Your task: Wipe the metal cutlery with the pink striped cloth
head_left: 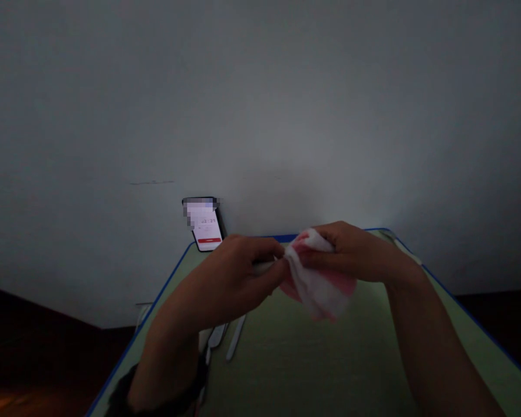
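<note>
Dimly lit, a smartphone [209, 229] leans against the wall [260, 116] at far left; nearer, flat gray utensils [235, 340] lie on the blue-edged table [312, 365]. The left hand [238, 272] pinches a slim, pale object [263, 267], mostly hidden, its long axis pointing right toward a pink-and-white cloth [319, 284], bunched between both hands and gripped by the nearer right hand [349, 249].

White object [263, 267] mostly hidden (within left fingers [264, 248]); tools [236, 340] part-covered.
</note>
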